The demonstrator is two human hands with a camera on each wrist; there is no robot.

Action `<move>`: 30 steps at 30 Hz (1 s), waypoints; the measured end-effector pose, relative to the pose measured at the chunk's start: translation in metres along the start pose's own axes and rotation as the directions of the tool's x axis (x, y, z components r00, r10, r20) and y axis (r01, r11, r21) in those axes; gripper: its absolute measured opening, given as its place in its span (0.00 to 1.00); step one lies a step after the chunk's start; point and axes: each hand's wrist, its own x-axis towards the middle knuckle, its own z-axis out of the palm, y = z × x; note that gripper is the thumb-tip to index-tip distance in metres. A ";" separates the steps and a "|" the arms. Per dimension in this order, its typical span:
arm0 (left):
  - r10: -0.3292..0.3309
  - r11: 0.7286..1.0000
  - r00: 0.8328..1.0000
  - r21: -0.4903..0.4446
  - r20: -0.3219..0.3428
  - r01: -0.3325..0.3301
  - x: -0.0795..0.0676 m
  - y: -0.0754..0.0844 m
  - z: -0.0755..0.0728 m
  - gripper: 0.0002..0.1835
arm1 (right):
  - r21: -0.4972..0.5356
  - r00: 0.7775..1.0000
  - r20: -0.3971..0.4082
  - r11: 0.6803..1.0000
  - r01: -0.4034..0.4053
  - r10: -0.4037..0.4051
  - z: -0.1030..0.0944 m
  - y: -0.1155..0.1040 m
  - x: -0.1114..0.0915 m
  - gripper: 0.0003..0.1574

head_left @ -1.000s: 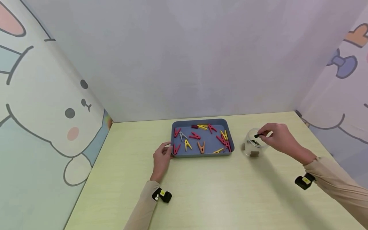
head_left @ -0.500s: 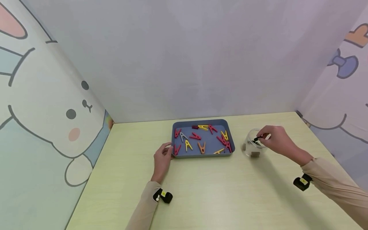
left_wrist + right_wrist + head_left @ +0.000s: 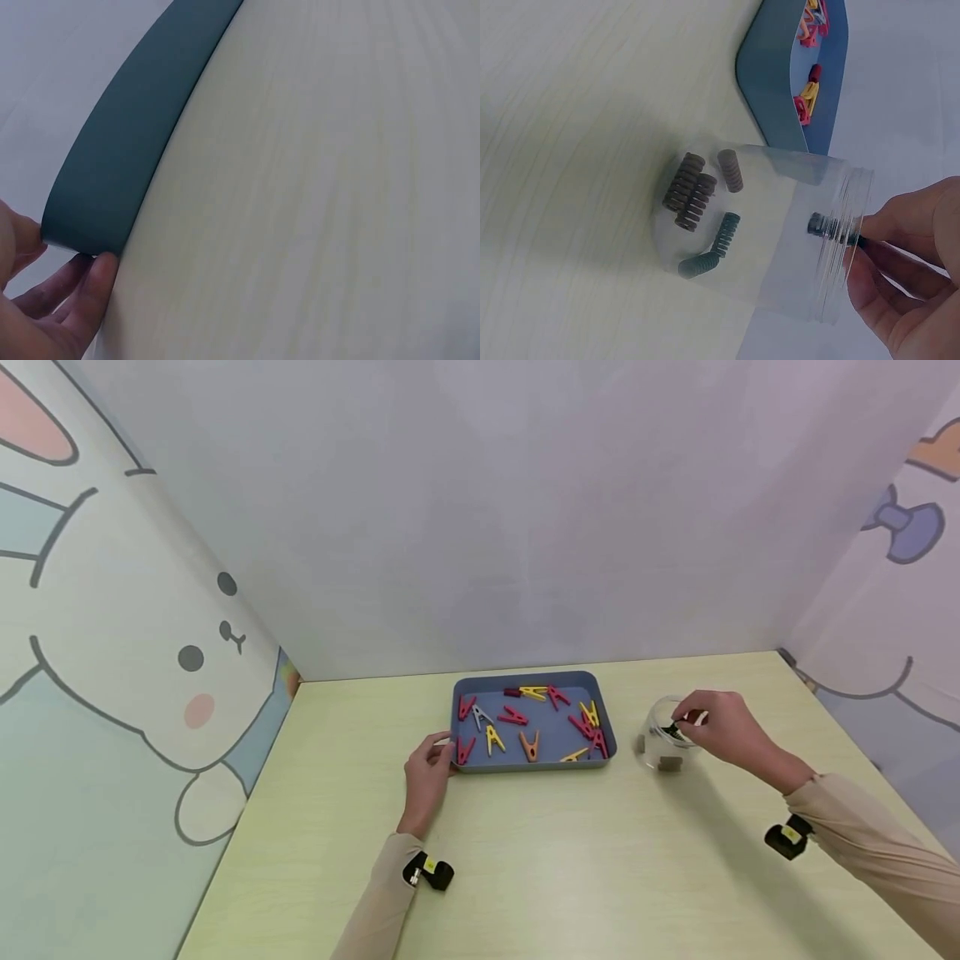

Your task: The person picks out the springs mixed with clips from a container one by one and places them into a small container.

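Note:
A clear jar (image 3: 662, 745) stands on the pale table right of a blue-grey tray (image 3: 532, 767). My right hand (image 3: 684, 724) is at the jar's mouth and pinches a dark spring (image 3: 831, 228), which pokes into the opening. Inside the jar (image 3: 780, 225) lie brown springs (image 3: 690, 191) and a dark green spring (image 3: 709, 253). My left hand (image 3: 444, 753) holds the tray's near left corner, with the thumb on one side and the fingers (image 3: 88, 300) against the tray wall (image 3: 127, 150). Several red, yellow, grey and orange clothes pegs (image 3: 528, 743) lie loose in the tray.
The pale yellow table (image 3: 540, 860) is boxed in by a plain back wall and cartoon-printed side panels (image 3: 150, 677). The tray (image 3: 780, 67) sits close to the jar's left.
My right hand has come down a little, bringing the dark spring from above the jar into its mouth. My left hand has stayed at the tray's corner.

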 end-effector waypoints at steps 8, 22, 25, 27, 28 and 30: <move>-0.001 1.000 1.000 -0.003 0.005 0.001 0.000 -0.001 0.000 0.15 | -0.005 0.999 -0.048 1.000 0.000 0.000 -0.003 -0.003 0.003 0.08; 0.011 1.000 1.000 -0.009 0.010 -0.011 0.000 0.000 0.000 0.15 | 0.038 0.998 -0.059 0.999 -0.009 0.011 0.002 -0.018 0.017 0.06; 0.010 1.000 1.000 -0.011 0.012 -0.009 -0.001 0.000 0.000 0.15 | 0.053 0.998 -0.054 0.998 -0.019 0.022 0.004 -0.023 0.021 0.07; 0.010 1.000 1.000 -0.011 0.012 -0.010 -0.001 0.000 0.000 0.15 | 0.057 0.998 -0.052 0.998 -0.022 0.025 0.005 -0.026 0.024 0.07; 0.010 1.000 1.000 -0.009 0.011 -0.010 -0.001 0.000 0.000 0.15 | 0.061 0.998 -0.050 0.998 -0.021 0.024 0.006 -0.027 0.025 0.07; 0.012 1.000 1.000 -0.009 0.009 -0.012 -0.001 0.000 -0.001 0.15 | 0.065 0.999 -0.048 0.998 -0.019 0.022 0.007 -0.030 0.028 0.07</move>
